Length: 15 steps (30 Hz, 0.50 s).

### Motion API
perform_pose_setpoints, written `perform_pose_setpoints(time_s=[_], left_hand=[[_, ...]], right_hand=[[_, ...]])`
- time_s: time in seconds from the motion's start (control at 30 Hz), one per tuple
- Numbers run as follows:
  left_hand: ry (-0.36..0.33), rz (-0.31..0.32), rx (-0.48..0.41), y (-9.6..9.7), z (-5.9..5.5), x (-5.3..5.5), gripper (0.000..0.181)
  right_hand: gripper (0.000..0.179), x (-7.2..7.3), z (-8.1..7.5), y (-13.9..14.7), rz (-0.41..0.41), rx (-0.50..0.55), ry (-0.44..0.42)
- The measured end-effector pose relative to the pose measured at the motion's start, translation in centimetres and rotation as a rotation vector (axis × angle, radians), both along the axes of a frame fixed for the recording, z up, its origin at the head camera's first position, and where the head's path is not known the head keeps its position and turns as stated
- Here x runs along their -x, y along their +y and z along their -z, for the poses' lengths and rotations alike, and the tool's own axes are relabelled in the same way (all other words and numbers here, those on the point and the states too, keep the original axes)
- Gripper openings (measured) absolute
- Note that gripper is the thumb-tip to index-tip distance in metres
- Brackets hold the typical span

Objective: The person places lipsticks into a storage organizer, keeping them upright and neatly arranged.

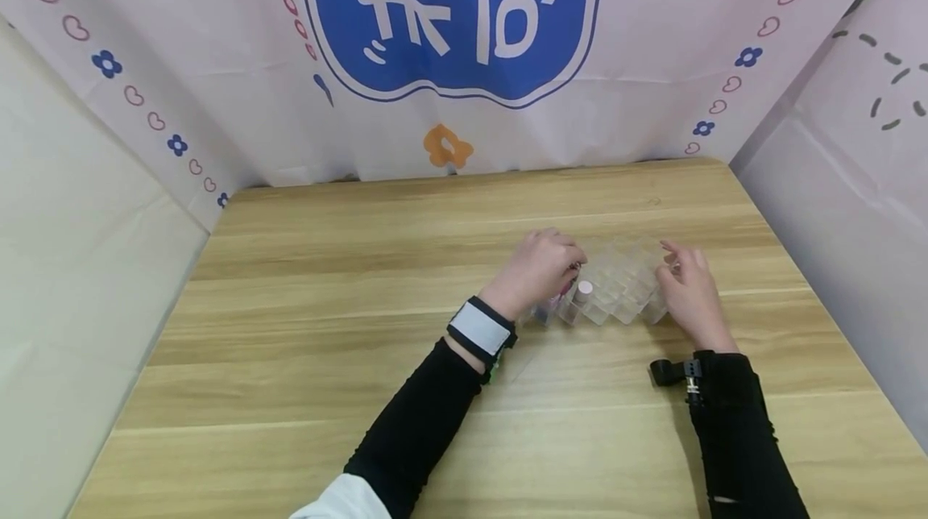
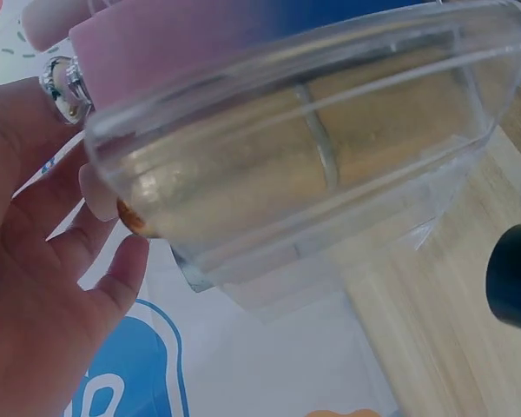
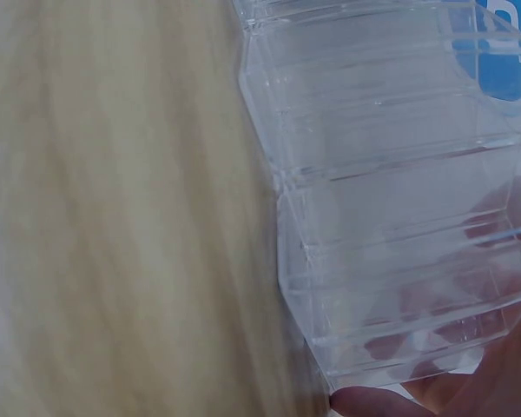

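Observation:
A clear plastic organizer (image 1: 622, 284) with slanted compartments stands on the table, seen close in the right wrist view as stacked transparent walls (image 3: 382, 204). At its left end, my left hand (image 1: 540, 269) pinches the silver end of a pink-to-blue tube (image 2: 169, 48); the grip is partly hidden. Below that tube, a gold tube (image 2: 243, 148) lies in a clear compartment near my left fingertips. A white-capped tube (image 1: 584, 289) sits in the organizer beside this hand. My right hand (image 1: 692, 289) grips the organizer's right end, some fingers showing through the plastic.
The wooden table (image 1: 326, 285) extends around the organizer. Behind it hangs a printed white cloth (image 1: 239, 100) with a blue emblem, and white sheets border both sides. A dark wrist camera (image 1: 667, 372) juts out from the right forearm.

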<state>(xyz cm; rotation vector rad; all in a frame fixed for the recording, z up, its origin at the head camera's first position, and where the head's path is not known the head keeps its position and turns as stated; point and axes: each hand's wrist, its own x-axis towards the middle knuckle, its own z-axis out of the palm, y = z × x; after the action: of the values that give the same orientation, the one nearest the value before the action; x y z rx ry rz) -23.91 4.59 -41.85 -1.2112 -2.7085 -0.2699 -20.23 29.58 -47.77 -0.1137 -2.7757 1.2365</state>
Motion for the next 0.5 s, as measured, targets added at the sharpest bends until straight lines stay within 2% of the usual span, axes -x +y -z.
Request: perform_pose_setpoints(time_s=[0.33,0.5], left_hand=[[-0.016,-0.02,-0.017,-0.02,-0.08,0.06,0.016],[-0.02,-0.011,-0.018,-0.09,-0.05,0.08,0.016]], right_hand=[[0.053,0.01,-0.06,-0.08,0.0,-0.005,0.007],[0.053,-0.02,0.0,-0.07,0.001,0.0,0.005]])
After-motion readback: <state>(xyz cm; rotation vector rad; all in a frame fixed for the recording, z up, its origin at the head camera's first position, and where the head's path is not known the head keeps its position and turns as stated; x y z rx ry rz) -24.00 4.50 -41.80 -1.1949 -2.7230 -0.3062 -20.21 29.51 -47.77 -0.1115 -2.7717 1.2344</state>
